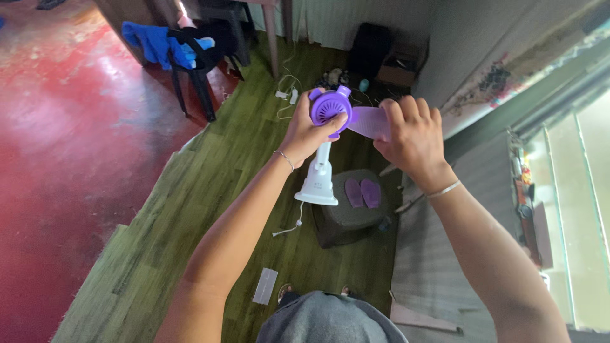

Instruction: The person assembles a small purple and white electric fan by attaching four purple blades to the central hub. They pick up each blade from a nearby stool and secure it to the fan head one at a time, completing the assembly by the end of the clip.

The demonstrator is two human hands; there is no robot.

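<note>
We hold a small purple-and-white plastic fan [324, 146] in mid-air above the green floor mat [210, 209]; it looks light and brittle. Our left hand [311, 130] clamps its motor head, the firmest hold. Our right hand [410, 136] pinches a thin, flexible purple blade [368, 121].

The small fan [325, 136] is held above the floor mat [210, 209], left hand [309, 131] on its motor head, right hand [410, 136] holding a blade [367, 121] just right. Below, two blades [362, 192] lie on a stool [352, 213]; a chair [200, 70] stands far left.

Fan blade [367, 122] — half under right hand [410, 136]
</note>
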